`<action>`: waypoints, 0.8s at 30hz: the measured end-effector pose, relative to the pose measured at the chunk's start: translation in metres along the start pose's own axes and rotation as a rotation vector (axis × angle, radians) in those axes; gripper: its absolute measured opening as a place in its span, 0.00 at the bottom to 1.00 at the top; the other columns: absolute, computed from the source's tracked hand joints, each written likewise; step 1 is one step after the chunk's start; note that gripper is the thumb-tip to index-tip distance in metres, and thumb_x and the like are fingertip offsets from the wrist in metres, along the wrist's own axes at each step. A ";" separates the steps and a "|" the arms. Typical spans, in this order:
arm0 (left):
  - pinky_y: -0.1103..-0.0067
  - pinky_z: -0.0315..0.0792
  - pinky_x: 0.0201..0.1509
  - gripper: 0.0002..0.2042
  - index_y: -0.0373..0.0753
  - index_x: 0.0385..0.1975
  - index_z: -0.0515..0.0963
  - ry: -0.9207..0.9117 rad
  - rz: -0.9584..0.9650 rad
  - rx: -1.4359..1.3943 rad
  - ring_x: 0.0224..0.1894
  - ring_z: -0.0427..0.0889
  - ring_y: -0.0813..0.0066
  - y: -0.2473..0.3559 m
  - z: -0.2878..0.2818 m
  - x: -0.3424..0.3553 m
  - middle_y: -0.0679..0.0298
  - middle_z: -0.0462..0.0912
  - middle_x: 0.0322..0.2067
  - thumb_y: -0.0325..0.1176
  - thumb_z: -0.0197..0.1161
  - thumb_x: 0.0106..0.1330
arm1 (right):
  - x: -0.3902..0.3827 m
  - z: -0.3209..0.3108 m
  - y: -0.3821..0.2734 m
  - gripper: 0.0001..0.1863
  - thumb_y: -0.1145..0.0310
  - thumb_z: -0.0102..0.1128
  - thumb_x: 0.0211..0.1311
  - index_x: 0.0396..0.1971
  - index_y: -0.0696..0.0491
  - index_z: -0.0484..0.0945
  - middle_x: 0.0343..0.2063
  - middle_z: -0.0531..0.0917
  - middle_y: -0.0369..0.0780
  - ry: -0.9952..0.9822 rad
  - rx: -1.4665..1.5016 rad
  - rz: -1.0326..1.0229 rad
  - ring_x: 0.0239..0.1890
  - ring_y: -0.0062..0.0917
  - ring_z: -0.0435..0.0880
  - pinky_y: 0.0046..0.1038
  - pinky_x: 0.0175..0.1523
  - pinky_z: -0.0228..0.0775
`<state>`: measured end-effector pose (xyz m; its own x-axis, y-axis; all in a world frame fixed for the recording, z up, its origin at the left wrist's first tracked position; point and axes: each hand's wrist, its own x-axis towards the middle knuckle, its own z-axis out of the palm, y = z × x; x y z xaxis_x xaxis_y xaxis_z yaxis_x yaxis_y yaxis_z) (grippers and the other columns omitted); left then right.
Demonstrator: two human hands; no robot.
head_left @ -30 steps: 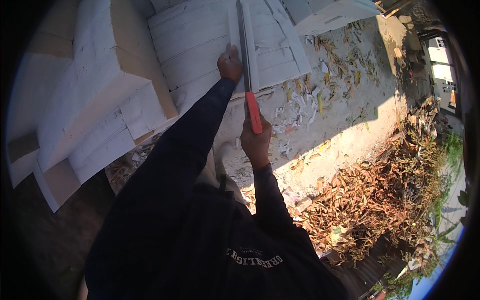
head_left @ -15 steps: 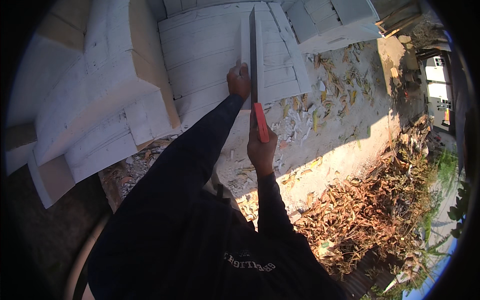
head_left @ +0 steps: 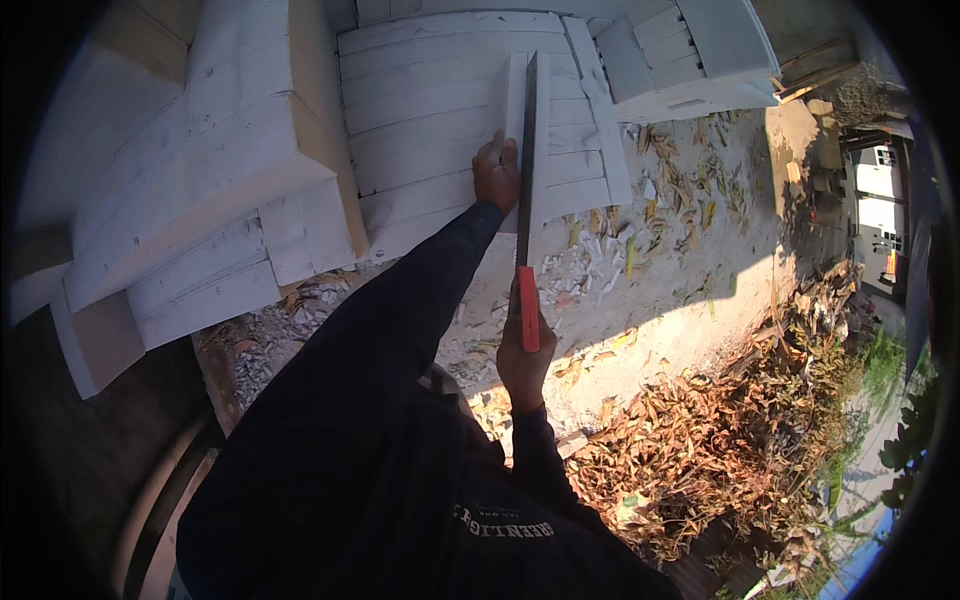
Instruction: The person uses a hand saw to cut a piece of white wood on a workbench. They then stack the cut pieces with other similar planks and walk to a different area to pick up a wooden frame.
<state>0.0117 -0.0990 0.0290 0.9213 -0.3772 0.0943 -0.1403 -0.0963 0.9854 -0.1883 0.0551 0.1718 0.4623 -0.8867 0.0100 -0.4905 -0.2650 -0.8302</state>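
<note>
A hand saw with a long dark blade (head_left: 527,200) and a red handle (head_left: 529,312) is in my right hand (head_left: 523,368), its fingers wrapped round the handle. Lengthwise, the blade rests along a narrow white block (head_left: 542,125), with white faces on either side of it. Around the block's left side, my left hand (head_left: 497,178) grips with fingers and thumb, close to the blade. Beneath the block lies a flat surface of white slabs (head_left: 420,110). How deep the blade sits in the block cannot be made out.
Large stacked white blocks (head_left: 240,140) rise on the left, and more white blocks (head_left: 690,50) stand at the upper right. White offcuts (head_left: 590,268) and leaves litter the ground. A heap of dry brown leaves (head_left: 700,430) lies at the lower right.
My right hand has drawn the saw back toward my body, so the handle sits lower. My left hand keeps its grip on the block. The whole view has shifted slightly.
</note>
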 end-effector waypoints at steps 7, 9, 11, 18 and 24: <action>0.61 0.74 0.53 0.22 0.23 0.53 0.80 -0.027 0.051 0.035 0.45 0.84 0.43 0.010 -0.001 0.003 0.38 0.84 0.40 0.40 0.54 0.77 | 0.098 0.005 -0.023 0.24 0.79 0.49 0.66 0.63 0.63 0.74 0.46 0.86 0.57 -0.205 -0.127 0.093 0.41 0.41 0.90 0.31 0.44 0.79; 0.58 0.74 0.52 0.21 0.23 0.52 0.80 -0.010 0.071 0.004 0.45 0.82 0.39 0.006 -0.002 0.003 0.37 0.84 0.40 0.39 0.55 0.76 | 0.086 0.000 -0.023 0.25 0.79 0.50 0.66 0.63 0.62 0.74 0.46 0.86 0.57 -0.177 -0.056 0.107 0.41 0.42 0.90 0.31 0.44 0.79; 0.64 0.75 0.53 0.23 0.23 0.55 0.78 -0.084 0.003 0.039 0.46 0.84 0.44 0.001 -0.004 0.008 0.37 0.85 0.42 0.41 0.54 0.77 | 0.045 -0.006 -0.013 0.25 0.80 0.50 0.66 0.64 0.61 0.75 0.46 0.86 0.57 -0.114 0.020 0.091 0.41 0.43 0.90 0.31 0.44 0.79; 0.71 0.75 0.55 0.24 0.21 0.56 0.77 -0.116 -0.008 0.048 0.48 0.87 0.53 0.009 0.000 0.003 0.38 0.86 0.43 0.41 0.54 0.78 | 0.079 0.005 -0.012 0.27 0.83 0.50 0.60 0.63 0.64 0.74 0.29 0.83 0.55 -0.056 0.016 0.029 0.32 0.45 0.86 0.36 0.38 0.76; 0.59 0.74 0.49 0.23 0.22 0.54 0.79 -0.169 -0.054 0.079 0.40 0.83 0.38 -0.006 -0.008 0.010 0.36 0.83 0.36 0.40 0.55 0.76 | 0.013 0.000 0.001 0.29 0.83 0.50 0.61 0.65 0.63 0.72 0.42 0.85 0.58 -0.032 0.082 0.076 0.42 0.46 0.89 0.35 0.46 0.79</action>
<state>0.0245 -0.0947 0.0248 0.8550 -0.5185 0.0096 -0.1263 -0.1903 0.9736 -0.1830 0.0430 0.1710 0.4502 -0.8901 -0.0715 -0.4634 -0.1645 -0.8707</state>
